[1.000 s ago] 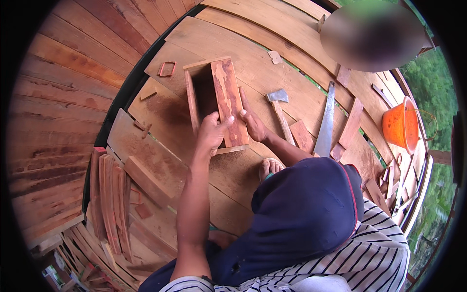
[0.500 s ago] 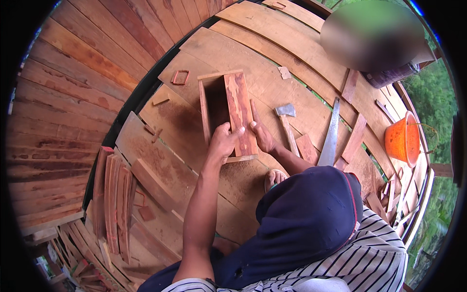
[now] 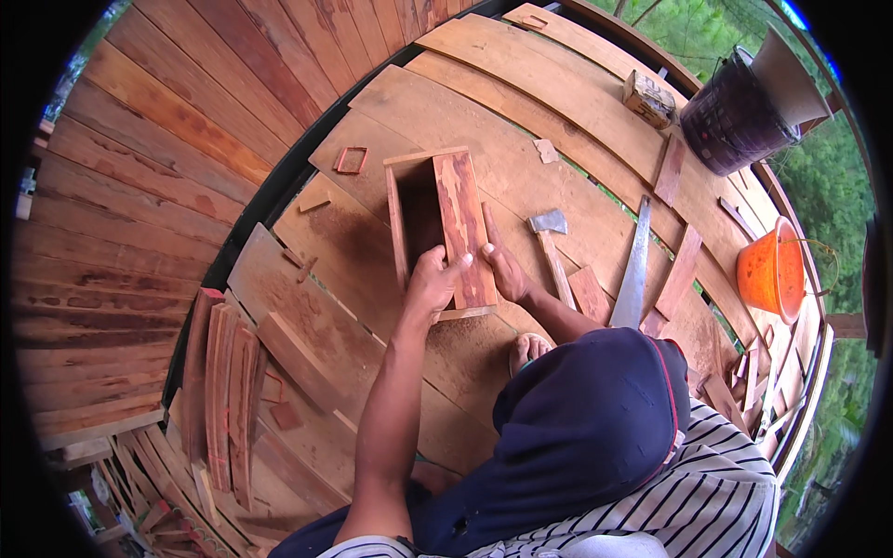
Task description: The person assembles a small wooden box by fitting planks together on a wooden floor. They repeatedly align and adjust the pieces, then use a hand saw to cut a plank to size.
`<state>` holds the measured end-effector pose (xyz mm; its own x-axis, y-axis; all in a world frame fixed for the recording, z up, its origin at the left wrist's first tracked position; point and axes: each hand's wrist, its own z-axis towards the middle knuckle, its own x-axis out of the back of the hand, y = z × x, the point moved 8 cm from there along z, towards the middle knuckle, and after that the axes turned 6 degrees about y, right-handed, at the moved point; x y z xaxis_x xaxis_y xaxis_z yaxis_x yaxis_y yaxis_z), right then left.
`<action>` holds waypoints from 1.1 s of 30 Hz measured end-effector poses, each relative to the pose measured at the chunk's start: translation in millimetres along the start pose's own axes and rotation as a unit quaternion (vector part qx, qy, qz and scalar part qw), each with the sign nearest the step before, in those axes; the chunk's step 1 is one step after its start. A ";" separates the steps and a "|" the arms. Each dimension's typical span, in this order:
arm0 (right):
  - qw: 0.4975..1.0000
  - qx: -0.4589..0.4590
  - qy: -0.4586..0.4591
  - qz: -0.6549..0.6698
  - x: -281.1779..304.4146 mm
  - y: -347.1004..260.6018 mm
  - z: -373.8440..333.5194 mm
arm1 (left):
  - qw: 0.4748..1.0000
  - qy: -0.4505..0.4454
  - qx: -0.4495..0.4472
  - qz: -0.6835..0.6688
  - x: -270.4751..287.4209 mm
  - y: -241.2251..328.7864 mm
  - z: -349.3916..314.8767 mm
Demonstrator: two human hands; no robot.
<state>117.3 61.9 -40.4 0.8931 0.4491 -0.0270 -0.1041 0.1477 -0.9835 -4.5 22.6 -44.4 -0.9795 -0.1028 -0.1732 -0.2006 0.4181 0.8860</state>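
Red-brown timber makes up the box point(image 3: 470, 228) that the person holds out in front, over the middle of the plank floor point(image 3: 446, 377). From where I stand I can't say whether it rests on the boards or is lifted a little.

The left hand point(image 3: 433, 281) is closed on the near part, thumb laid across the streaked face board, the other fingers mostly out of my sight by the opening. The right hand point(image 3: 505, 272) is looser: its thumb is at the board's edge and a finger lies straight along the outer side, so the box sits clasped between the two.

As for progress, I'd call the shell well along. Two long sides and both end pieces appear to meet as one body, with the streaked board on the face. What looks unfinished is the opening beside that board, dark inside, with no panel over it. Whether the joints are fastened or only pressed together, I can't tell.

The hatchet point(image 3: 548, 222) and the handsaw point(image 3: 633, 265) lie to the right, neither in use. Sawdust point(image 3: 349, 219) is scattered left of the box, near a small wooden frame point(image 3: 352, 161). Cut planks point(image 3: 223, 395) are stacked at the lower left, and an orange bucket point(image 3: 761, 275) tilts by the far right edge.
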 end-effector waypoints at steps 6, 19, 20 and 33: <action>1.000 -0.008 -0.010 0.020 0.6 13.4 1.7 | 1.000 0.009 -0.014 0.019 1.6 -3.0 3.9; 0.997 -0.063 0.025 -0.020 7.4 39.3 -4.0 | 0.952 0.224 -0.162 -0.133 62.8 48.1 -19.7; 0.995 -0.087 0.023 -0.037 13.7 51.8 -7.8 | 0.943 0.242 -0.171 -0.149 77.5 57.3 -25.4; 0.988 -0.140 0.053 -0.023 54.3 108.3 -16.7 | 0.663 0.554 -0.071 0.497 246.7 -62.9 -112.9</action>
<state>161.8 87.6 -151.3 0.9361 0.3513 0.0147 0.0499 -0.0912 -0.9946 -231.4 -131.0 -94.2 0.0057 -0.4738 0.8806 0.6159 0.6954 0.3701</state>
